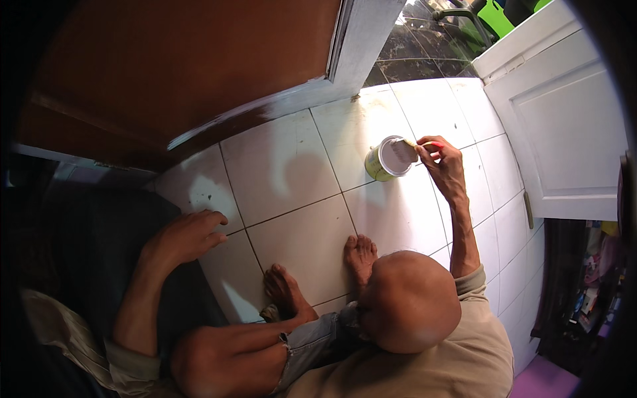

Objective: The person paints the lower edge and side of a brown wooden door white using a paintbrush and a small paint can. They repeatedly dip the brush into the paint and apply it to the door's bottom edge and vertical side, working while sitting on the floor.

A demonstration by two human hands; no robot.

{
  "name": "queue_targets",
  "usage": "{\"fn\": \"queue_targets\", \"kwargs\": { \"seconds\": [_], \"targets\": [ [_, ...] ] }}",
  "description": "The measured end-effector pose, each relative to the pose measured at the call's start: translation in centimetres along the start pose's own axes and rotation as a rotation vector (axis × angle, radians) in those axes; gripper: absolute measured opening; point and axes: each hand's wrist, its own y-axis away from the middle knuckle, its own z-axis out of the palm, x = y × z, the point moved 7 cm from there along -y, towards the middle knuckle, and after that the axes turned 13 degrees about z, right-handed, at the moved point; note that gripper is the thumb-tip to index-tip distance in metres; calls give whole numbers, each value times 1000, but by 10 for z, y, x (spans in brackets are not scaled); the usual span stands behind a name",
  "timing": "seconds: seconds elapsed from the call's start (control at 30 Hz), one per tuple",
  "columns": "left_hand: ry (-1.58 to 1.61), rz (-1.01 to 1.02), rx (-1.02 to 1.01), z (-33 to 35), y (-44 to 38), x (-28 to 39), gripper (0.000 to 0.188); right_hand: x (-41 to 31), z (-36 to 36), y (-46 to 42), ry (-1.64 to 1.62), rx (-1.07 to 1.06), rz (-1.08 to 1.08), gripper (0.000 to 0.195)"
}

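My right hand (444, 161) grips a paintbrush (433, 145) by its handle, which shows red and yellow. Its bristles are over the mouth of a paint can (376, 166), against or just inside the right rim. The can has a yellow-green side and pale paint inside, and stands on the tiles. My left hand (191, 236) holds nothing; its fingers are loosely curled and apart, beside a dark, padded-looking surface (109, 234). Above the can is a brown door panel (199, 64) with a white frame (356, 45). Uneven white paint (249, 107) runs along its lower edge.
White floor tiles (293, 239) lie around my bare feet (361, 256). A white panelled door (567, 119) stands at right, near a shelf with assorted items (589, 288). Beyond the doorway are dark tiles (413, 45) and a chair base (465, 15).
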Motion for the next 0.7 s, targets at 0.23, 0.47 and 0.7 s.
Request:
{"fn": "queue_targets", "kwargs": {
  "seconds": [0.23,0.47,0.7],
  "targets": [
    [39,-50,-14,2,1,-9,40,34,37,-17,160,-102,134,24],
    [9,-94,10,-7,11,8,41,60,68,-31,194,-59,52,23],
    [30,-51,43,-6,3,7,43,68,56,-25,172,-71,164,22]
  ]
}}
